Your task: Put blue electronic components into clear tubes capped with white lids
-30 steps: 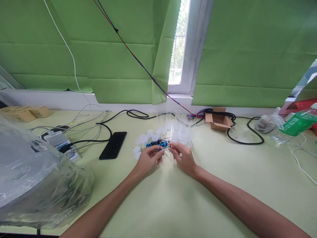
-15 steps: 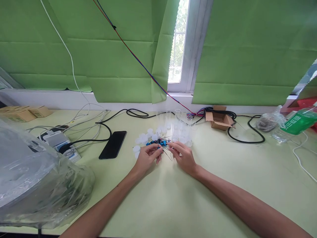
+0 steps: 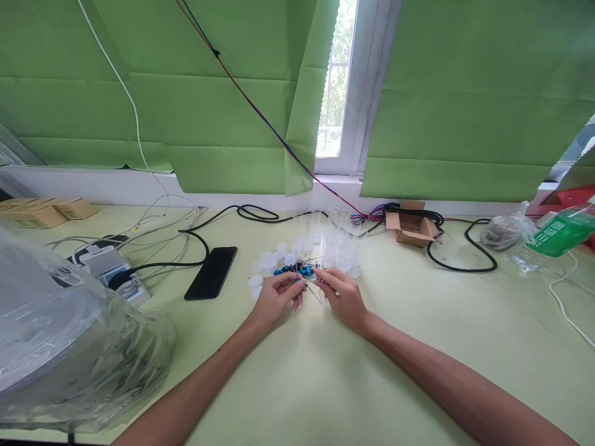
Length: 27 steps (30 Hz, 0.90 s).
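A small pile of blue and black electronic components point(image 3: 304, 271) with thin wire leads lies on the table between my hands. My left hand point(image 3: 273, 300) is closed at the pile's near left side, thumb and forefinger pinching a small blue component with long wire leads point(image 3: 316, 293) that stick out upward and to the right. My right hand point(image 3: 346, 298) reaches in from the right, its fingers bent and drawn together at the pile's edge. Whatever those fingertips hold is too small to make out. White round caps point(image 3: 267, 259) surround the pile's far and left sides.
Clear tubes point(image 3: 333, 230) stand behind the pile. A black phone point(image 3: 211, 274) and a power strip point(image 3: 114, 272) with cables lie left, beyond a plastic-wrapped object point(image 3: 83, 334). An open cardboard box point(image 3: 411, 230), black cable point(image 3: 465, 269) and green-labelled bottle point(image 3: 555, 238) sit right.
My right fingers have shifted slightly at the pile's edge. My left hand keeps its pinch in nearly the same place. The camera view has moved a little.
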Each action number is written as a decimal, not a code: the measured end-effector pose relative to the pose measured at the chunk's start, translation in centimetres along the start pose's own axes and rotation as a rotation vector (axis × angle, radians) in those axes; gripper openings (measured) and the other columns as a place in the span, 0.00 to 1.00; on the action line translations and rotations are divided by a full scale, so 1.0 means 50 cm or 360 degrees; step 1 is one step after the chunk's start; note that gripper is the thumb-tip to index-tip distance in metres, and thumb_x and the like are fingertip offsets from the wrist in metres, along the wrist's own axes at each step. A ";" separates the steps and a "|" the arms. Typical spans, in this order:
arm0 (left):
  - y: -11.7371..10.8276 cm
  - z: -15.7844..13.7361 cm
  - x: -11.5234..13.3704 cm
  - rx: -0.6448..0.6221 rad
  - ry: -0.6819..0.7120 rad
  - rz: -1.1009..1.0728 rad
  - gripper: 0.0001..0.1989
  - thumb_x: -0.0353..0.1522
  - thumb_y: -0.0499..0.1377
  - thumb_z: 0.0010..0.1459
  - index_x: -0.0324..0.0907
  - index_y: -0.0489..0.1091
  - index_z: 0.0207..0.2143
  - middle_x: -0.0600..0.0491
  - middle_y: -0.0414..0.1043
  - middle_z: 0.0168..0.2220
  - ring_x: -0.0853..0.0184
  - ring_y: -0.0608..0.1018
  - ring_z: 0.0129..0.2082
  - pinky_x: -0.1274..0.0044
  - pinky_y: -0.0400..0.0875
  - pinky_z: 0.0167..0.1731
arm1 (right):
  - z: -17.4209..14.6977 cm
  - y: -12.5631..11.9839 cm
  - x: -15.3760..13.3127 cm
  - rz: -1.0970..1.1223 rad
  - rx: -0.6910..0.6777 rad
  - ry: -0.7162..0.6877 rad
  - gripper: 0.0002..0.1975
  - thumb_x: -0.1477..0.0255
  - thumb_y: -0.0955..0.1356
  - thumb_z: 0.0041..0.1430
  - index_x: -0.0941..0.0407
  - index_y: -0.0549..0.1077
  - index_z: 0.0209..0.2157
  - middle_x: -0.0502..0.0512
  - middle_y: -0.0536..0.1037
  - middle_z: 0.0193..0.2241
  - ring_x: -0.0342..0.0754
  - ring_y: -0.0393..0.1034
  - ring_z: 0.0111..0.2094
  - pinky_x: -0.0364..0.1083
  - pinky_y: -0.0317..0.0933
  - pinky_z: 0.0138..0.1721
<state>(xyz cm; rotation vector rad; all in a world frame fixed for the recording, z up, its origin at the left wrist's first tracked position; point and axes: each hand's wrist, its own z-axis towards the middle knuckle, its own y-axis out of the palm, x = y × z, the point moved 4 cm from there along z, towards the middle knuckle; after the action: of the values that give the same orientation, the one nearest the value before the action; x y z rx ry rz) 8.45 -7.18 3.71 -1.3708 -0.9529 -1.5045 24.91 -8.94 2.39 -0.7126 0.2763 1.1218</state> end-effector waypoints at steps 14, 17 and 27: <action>0.000 0.001 -0.001 0.0005 -0.0021 0.0020 0.15 0.42 0.65 0.52 0.39 0.72 0.31 0.56 0.69 0.20 0.72 0.69 0.17 0.77 0.66 0.21 | 0.004 0.003 0.006 0.0034 -0.0060 0.0130 0.13 0.68 0.62 0.68 0.56 0.78 0.40 0.52 0.72 0.25 0.45 0.67 0.25 0.44 0.63 0.30; 0.000 0.002 0.000 -0.0006 -0.0016 0.0035 0.14 0.42 0.65 0.53 0.39 0.72 0.31 0.56 0.69 0.19 0.72 0.69 0.17 0.77 0.66 0.21 | 0.004 0.005 0.009 0.0017 -0.0100 0.0163 0.14 0.67 0.61 0.69 0.56 0.77 0.38 0.52 0.71 0.24 0.44 0.66 0.25 0.44 0.62 0.30; -0.005 0.005 -0.007 -0.0007 0.0003 0.0096 0.13 0.42 0.64 0.54 0.40 0.72 0.32 0.57 0.70 0.20 0.72 0.69 0.17 0.77 0.66 0.22 | 0.002 0.010 0.014 0.0004 -0.0165 0.0176 0.16 0.69 0.59 0.70 0.56 0.74 0.32 0.52 0.72 0.25 0.45 0.66 0.27 0.43 0.61 0.31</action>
<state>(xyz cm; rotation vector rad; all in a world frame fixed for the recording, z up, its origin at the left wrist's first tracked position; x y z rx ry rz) 8.31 -6.85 3.40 -1.3891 -0.8998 -1.4628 24.77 -8.23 1.91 -0.8681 0.3145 1.1065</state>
